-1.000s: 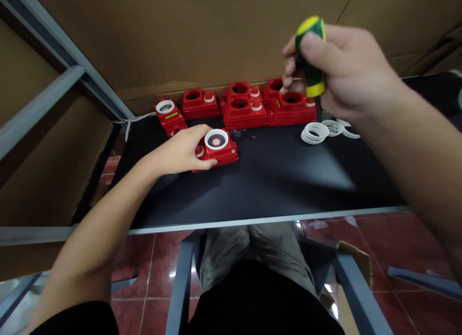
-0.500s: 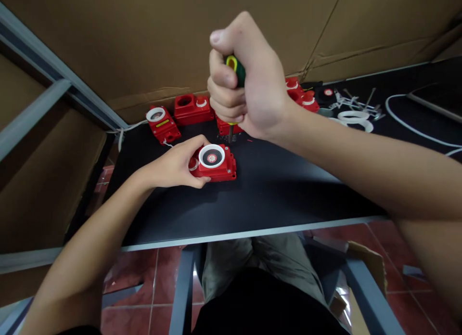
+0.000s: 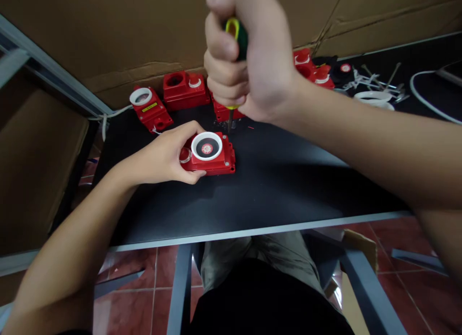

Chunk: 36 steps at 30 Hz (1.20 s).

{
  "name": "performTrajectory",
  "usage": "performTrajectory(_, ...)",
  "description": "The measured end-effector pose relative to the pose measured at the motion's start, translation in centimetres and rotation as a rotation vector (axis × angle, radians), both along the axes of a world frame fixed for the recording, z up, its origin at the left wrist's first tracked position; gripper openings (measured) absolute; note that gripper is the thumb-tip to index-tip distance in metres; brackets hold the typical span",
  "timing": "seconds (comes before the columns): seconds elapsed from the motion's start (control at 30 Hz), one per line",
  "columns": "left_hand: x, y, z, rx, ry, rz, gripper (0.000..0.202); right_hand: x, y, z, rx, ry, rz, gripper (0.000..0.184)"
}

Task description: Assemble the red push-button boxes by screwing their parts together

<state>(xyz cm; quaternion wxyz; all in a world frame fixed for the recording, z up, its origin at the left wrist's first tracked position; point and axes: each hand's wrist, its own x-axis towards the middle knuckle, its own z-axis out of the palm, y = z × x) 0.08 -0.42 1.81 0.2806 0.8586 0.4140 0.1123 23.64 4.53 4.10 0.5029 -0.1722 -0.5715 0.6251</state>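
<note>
My left hand (image 3: 166,154) grips the left end of a red alarm box (image 3: 220,165) lying on the black table. The box carries a white ring (image 3: 195,147) around a dark disc with a red and white label, and a small red lamp sits by my fingers. My right hand (image 3: 249,56) is closed around the yellow and green handle of a screwdriver (image 3: 231,114), held upright. Its shaft points down at the far right corner of the box, near a screw; whether the tip touches the box I cannot tell.
Behind stand more red boxes: one with a white ring (image 3: 153,111), one with an open round hole (image 3: 184,95), others partly behind my right hand. White rings (image 3: 373,98), loose metal parts and a white cable (image 3: 415,87) lie at the right. A cardboard wall (image 3: 144,32) closes the back.
The camera view has shifted somewhat. My right hand and the screwdriver appear higher in the picture, still over the box's far right corner. My left hand keeps its hold on the box.
</note>
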Motion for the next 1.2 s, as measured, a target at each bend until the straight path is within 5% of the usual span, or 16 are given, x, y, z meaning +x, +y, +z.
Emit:
performTrajectory(0.13, 0.2, -0.1, 0.4, -0.016, 0.017, 0.009, 0.054, 0.6, -0.6, 1.5, 0.018, 0.082, 0.056, 0.056)
performTrajectory(0.63, -0.4, 0.2, -0.1, -0.015, -0.037, -0.021, 0.058, -0.6, -1.8, 1.4, -0.054, 0.007, 0.034, 0.069)
performTrajectory(0.8, -0.3, 0.1, 0.1, -0.026, -0.021, -0.012, 0.058, -0.8, -1.7, 0.8, -0.028, 0.162, 0.095, 0.058)
performTrajectory(1.2, 0.0, 0.0, 0.4, -0.031, 0.014, 0.023, 0.059, -0.4, -2.5, 1.9, -0.255, 0.185, 0.117, 0.085)
